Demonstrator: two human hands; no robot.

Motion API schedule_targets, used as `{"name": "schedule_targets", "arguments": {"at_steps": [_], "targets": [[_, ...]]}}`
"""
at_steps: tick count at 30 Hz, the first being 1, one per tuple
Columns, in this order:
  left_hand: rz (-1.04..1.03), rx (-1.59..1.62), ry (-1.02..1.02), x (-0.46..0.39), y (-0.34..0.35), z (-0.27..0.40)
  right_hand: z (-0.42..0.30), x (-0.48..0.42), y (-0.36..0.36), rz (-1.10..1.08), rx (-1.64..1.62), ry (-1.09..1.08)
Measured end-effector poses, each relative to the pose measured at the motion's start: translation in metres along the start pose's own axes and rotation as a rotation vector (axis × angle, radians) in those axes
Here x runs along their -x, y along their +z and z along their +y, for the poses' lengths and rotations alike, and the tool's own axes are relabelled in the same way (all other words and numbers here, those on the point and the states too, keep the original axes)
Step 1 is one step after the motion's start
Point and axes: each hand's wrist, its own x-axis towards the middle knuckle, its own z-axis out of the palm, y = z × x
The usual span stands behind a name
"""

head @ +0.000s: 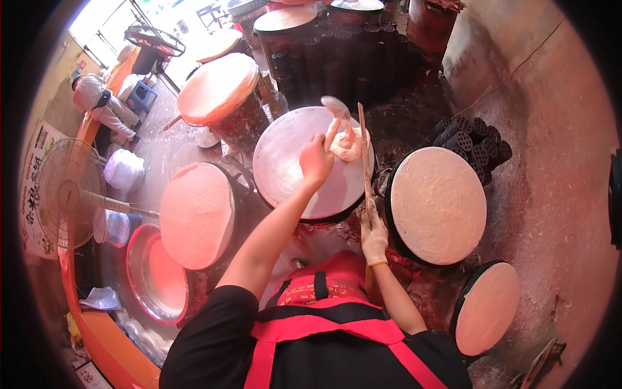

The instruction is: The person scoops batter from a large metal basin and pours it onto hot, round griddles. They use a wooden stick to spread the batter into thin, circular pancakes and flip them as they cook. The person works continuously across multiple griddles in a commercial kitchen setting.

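Note:
My bare left hand [316, 163] reaches over a round griddle [286, 136] in front of me, its fingers curled. It appears closed on the handle of a ladle, whose shiny bowl [335, 107] is tipped near the far rim. Below the bowl, a thick mound of pale batter [346, 144] sits on the griddle's right side, with strands reaching up toward the ladle. My right hand [374, 239], in a light work glove, grips a long wooden stick [363, 150]. The stick points away from me, across the griddle's right edge and beside the batter.
Batter-covered griddles stand at right [437, 206], lower right [486, 309], left [197, 216] and far left [218, 90]. Honeycomb coal briquettes [474, 141] are piled by the wall. A red-rimmed basin [158, 272] holds pale batter. A fan [70, 192] and a bending person [104, 102] are at left.

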Motion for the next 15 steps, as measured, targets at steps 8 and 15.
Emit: {"name": "schedule_targets", "arguments": {"at_steps": [8,15], "targets": [[-0.029,0.017,0.029,-0.039,-0.075,-0.038,-0.043,-0.048,0.021,-0.3,-1.185,0.757],[0.123,0.336,-0.321,0.072,-0.151,-0.102,-0.089,-0.003,0.067,-0.029,-1.111,0.709]]}}
